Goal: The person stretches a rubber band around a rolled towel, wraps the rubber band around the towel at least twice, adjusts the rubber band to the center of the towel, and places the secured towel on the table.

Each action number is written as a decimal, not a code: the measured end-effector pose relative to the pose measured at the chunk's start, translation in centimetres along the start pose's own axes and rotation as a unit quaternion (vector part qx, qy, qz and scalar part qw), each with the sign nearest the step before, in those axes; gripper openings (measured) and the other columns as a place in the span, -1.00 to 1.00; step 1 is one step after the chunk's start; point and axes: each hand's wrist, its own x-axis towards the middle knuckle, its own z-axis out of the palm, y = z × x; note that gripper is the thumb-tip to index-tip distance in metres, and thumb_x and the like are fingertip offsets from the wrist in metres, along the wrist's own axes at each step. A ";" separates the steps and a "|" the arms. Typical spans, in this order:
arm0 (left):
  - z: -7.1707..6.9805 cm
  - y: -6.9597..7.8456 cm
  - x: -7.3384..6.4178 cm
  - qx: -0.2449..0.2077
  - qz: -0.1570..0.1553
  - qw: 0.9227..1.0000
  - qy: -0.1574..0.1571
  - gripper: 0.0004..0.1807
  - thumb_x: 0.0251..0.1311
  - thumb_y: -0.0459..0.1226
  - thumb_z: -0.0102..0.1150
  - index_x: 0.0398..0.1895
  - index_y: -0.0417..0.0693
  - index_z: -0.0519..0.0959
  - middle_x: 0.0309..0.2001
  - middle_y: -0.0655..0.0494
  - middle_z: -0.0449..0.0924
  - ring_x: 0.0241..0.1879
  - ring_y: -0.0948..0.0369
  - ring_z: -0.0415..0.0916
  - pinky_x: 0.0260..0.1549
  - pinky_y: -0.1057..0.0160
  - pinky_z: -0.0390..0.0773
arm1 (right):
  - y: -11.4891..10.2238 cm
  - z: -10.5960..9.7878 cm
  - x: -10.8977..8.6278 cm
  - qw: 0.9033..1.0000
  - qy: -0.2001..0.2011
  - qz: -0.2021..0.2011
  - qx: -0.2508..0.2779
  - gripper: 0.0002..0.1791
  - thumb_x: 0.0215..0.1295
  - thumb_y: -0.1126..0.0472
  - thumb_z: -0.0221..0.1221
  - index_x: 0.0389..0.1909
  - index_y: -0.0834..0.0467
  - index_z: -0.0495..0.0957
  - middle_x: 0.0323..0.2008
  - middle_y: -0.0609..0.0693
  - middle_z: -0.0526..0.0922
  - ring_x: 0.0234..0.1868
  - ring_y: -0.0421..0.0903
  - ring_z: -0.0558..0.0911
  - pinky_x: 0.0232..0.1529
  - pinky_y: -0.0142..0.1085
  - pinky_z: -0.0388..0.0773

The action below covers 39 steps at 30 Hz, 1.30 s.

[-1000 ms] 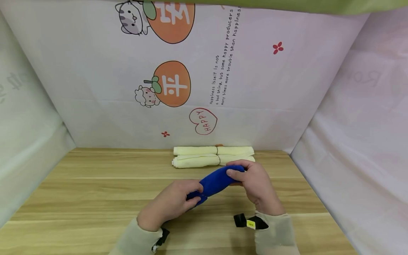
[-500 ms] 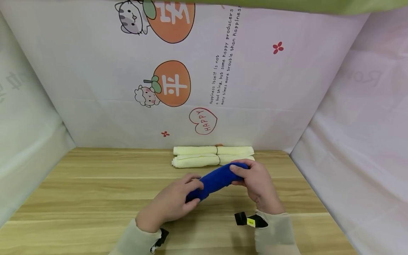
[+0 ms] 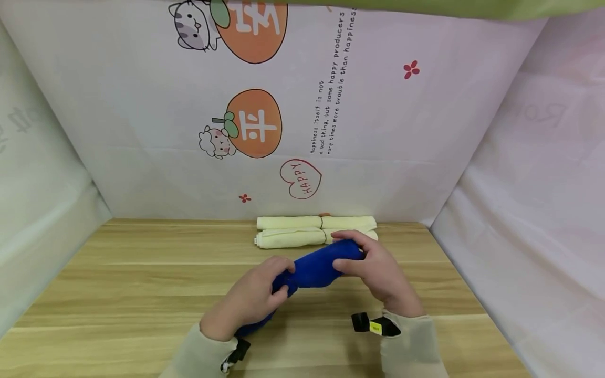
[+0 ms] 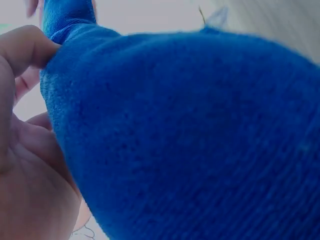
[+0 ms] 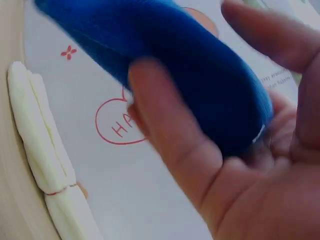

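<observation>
A rolled blue towel (image 3: 316, 265) is held slantwise between both hands above the table. My left hand (image 3: 248, 299) pinches it at a narrowed spot, thumb and fingers on either side. Beyond that grip, the towel's loose end droops under the left wrist. Its pile fills most of the left wrist view, where the towel (image 4: 190, 130) hides part of the palm. At the upper right end, my right hand (image 3: 378, 270) holds the roll between thumb and fingers. In the right wrist view, the thumb (image 5: 167, 110) lies along the towel, while one finger stands away from it.
Cream rolled towels (image 3: 290, 239), each with a thin band round its middle, lie at the back of the wooden table (image 3: 156, 283). A printed white cloth wall (image 3: 368, 173) rises behind them, with white cloth sides left and right.
The blue towel's lower end has swung out below the left wrist. My left fingers have closed in at the narrowed spot. The right hand's fingers have spread wider.
</observation>
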 end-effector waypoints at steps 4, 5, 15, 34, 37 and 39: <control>-0.2 -0.4 -0.1 -0.005 0.014 1.000 -0.016 -0.72 0.26 -0.36 0.23 0.01 0.03 0.52 0.08 0.17 0.51 0.03 0.22 0.49 0.00 0.08 0.53 | 0.1 -0.2 -0.1 1.000 0.007 0.005 -0.021 -0.55 0.14 0.29 0.44 0.08 0.12 0.62 0.20 0.18 0.44 0.04 0.19 0.57 -0.12 -0.06 0.63; -0.2 -0.5 -0.1 -0.001 0.023 1.000 -0.021 -0.71 0.27 -0.36 0.23 0.02 0.05 0.53 0.10 0.18 0.51 0.04 0.21 0.49 0.00 0.09 0.54 | 0.1 -0.1 0.0 0.999 0.019 0.011 -0.024 -0.60 0.16 0.29 0.43 0.04 0.13 0.64 0.18 0.17 0.47 0.01 0.17 0.58 -0.15 -0.08 0.65; 0.0 -0.1 0.1 0.053 0.099 0.993 -0.045 -0.81 0.20 -0.36 0.27 -0.15 0.05 0.58 0.04 0.14 0.54 -0.10 0.22 0.54 -0.10 0.21 0.58 | -0.1 0.3 0.1 0.994 0.070 0.020 0.085 -0.70 0.30 0.40 0.28 0.02 0.42 0.58 -0.02 0.24 0.47 -0.16 0.07 0.58 -0.28 -0.16 0.67; 0.0 0.3 0.0 0.046 0.051 0.997 -0.025 -0.75 0.28 -0.24 0.30 -0.03 0.03 0.51 0.05 0.13 0.52 -0.05 0.17 0.54 -0.08 0.11 0.57 | 0.6 0.5 0.7 0.983 0.083 0.070 0.150 -0.65 0.37 0.19 0.27 -0.01 0.37 0.50 -0.05 0.20 0.45 -0.23 -0.02 0.61 -0.32 -0.25 0.66; -0.2 0.1 0.0 0.015 0.033 0.999 -0.028 -0.78 0.26 -0.33 0.28 -0.09 0.01 0.50 0.01 0.16 0.55 -0.05 0.21 0.53 -0.08 0.13 0.57 | 0.5 0.1 0.5 0.993 0.047 0.040 0.103 -0.59 0.33 0.21 0.31 0.09 0.33 0.50 0.10 0.26 0.40 -0.06 0.09 0.59 -0.20 -0.13 0.66; -0.3 -0.2 -0.1 -0.011 0.014 0.999 -0.029 -0.79 0.25 -0.35 0.26 -0.11 0.03 0.50 0.00 0.19 0.55 -0.06 0.25 0.51 -0.09 0.14 0.57 | 0.4 -0.2 0.3 0.996 0.016 0.010 0.085 -0.54 0.29 0.28 0.33 0.16 0.32 0.47 0.18 0.28 0.35 0.04 0.15 0.53 -0.12 -0.06 0.64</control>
